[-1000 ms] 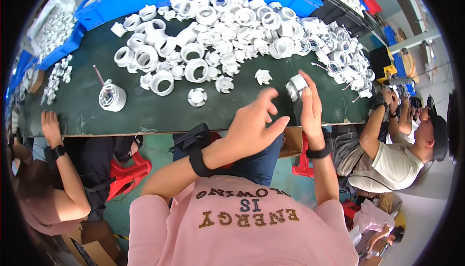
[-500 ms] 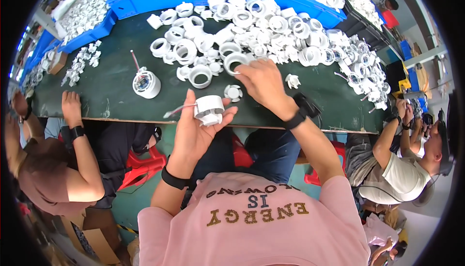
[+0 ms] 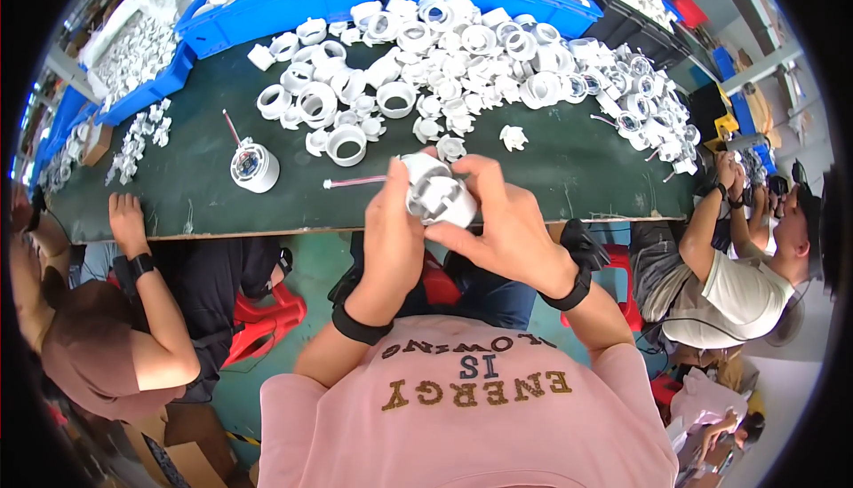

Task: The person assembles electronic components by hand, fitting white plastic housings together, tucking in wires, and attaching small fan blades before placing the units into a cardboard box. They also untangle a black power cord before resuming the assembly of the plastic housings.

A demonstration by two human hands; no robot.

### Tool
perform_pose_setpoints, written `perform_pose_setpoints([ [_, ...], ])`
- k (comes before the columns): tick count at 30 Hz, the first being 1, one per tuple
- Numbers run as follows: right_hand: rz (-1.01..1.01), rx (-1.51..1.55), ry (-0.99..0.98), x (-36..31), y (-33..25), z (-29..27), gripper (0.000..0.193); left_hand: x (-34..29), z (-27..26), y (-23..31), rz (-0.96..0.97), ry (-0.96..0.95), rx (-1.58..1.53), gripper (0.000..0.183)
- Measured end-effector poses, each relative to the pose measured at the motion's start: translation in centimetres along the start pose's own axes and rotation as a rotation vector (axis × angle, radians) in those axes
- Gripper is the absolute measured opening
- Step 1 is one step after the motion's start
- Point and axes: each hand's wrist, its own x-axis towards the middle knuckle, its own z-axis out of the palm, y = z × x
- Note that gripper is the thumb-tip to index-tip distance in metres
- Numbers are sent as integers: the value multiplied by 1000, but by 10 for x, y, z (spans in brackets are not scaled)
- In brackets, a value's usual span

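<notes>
My left hand [image 3: 391, 244] and my right hand [image 3: 515, 238] meet above the table's near edge, both closed around a white plastic cylindrical part [image 3: 442, 195]. Its notched, finned end faces up toward me. A reddish wire [image 3: 360, 182] with a small white connector sticks out to the left past my left fingers. Thumb and fingers of the right hand grip a white ring at the right side of the part; how the pieces fit together is partly hidden. Just beyond my fingertips lies a small finned white piece [image 3: 451, 148], and another finned piece [image 3: 513, 138] sits to its right.
A large heap of white rings [image 3: 413, 38] and finned pieces covers the far middle of the dark green table [image 3: 306, 204]. Left stands a finished-looking white unit [image 3: 254, 166] with a wire. Blue bins [image 3: 284, 15] line the back. Co-workers sit on both sides.
My right hand has drawn a white ring from the heap's edge back to my left hand. Both hands now hold the parts together, and the wired part has turned. The view has shifted slightly.
</notes>
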Motion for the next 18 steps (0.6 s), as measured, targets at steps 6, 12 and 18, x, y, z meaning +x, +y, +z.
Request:
perform_pose_setpoints([
  [6, 54, 292, 110, -14, 5, -12, 47, -8, -1, 4, 84, -177, 466, 38],
  [12, 115, 419, 118, -25, 2, -10, 44, -8, 5, 1, 303, -70, 760, 45],
  [18, 130, 464, 107, -28, 6, -10, 43, -13, 9, -4, 415, -231, 790, 42],
])
